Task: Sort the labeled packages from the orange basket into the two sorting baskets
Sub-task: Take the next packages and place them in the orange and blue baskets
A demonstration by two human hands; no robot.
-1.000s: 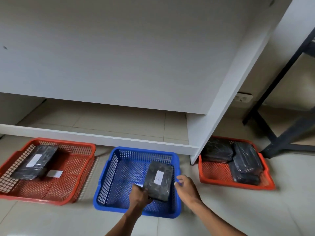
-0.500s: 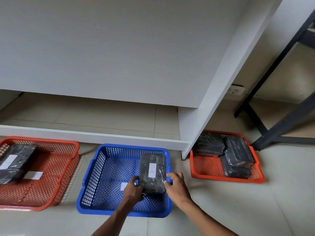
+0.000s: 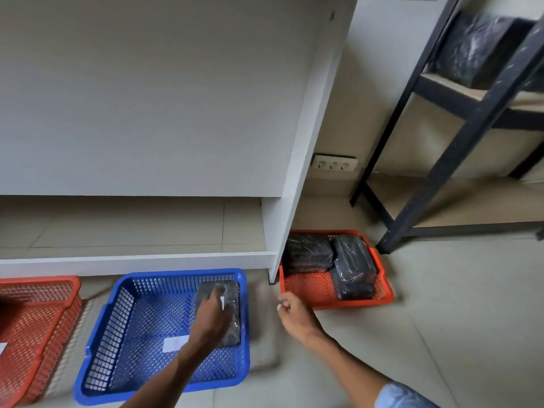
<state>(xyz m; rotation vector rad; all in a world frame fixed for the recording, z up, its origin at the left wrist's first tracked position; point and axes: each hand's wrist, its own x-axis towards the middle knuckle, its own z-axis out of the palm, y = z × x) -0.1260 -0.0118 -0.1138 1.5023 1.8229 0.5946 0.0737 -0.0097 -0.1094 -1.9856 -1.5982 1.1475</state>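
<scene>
A black wrapped package (image 3: 233, 315) with a white label lies in the blue basket (image 3: 123, 290), against its right wall. My left hand (image 3: 210, 316) rests on top of it, fingers curled over the wrap. My right hand (image 3: 294, 315) hovers over the floor between the blue basket and the orange basket (image 3: 306, 293), fingers loosely apart and holding nothing. The orange basket, at the right by the desk leg, holds several black wrapped packages (image 3: 353, 266). A second red-orange basket (image 3: 35, 319) sits at the far left, partly cut off by the frame.
A white paper label (image 3: 175, 343) lies on the blue basket's floor. A white desk panel (image 3: 147, 98) overhangs the baskets. A black metal shelf frame (image 3: 459, 142) stands at the right with a wrapped bundle (image 3: 471, 45) on it. A wall socket (image 3: 334, 164) is behind.
The package has gone down from both hands into the blue basket. My right hand has let go and moved right toward the orange basket. The view has shifted right.
</scene>
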